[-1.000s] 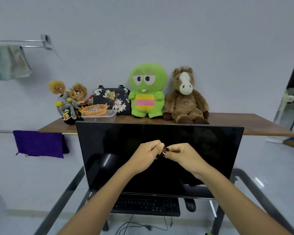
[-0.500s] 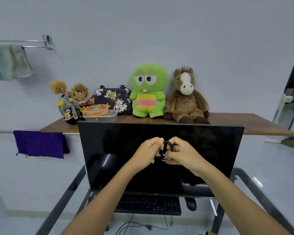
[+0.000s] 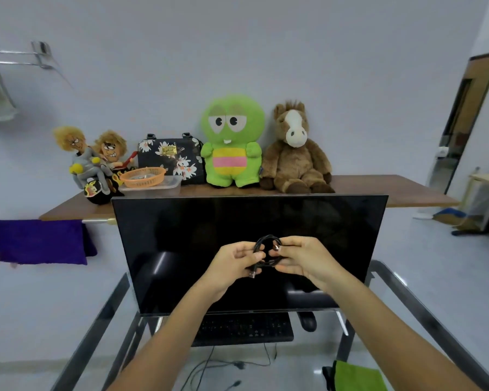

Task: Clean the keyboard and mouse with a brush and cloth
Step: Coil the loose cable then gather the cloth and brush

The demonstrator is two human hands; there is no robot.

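Note:
Both hands are raised in front of the dark monitor [image 3: 181, 244]. My left hand [image 3: 232, 262] and my right hand [image 3: 302, 259] together hold a small coil of black cable [image 3: 267, 249], each pinching one side; a plug end hangs below the left fingers. Under the monitor, on a lower shelf of the glass desk, lies the black keyboard [image 3: 243, 328], with the black mouse [image 3: 307, 321] to its right. A green cloth [image 3: 356, 376] shows at the bottom right edge. No brush is visible.
The glass desk has a metal frame [image 3: 424, 311]. Behind it a wooden shelf [image 3: 407, 193] carries plush toys, a floral bag and an orange basket [image 3: 143, 177]. A purple cloth [image 3: 37, 241] hangs at the left. Loose cables lie on the floor below.
The hands have drawn slightly apart and the black cable now shows as an open coil between them. The view has tilted down a little, bringing the green cloth into sight.

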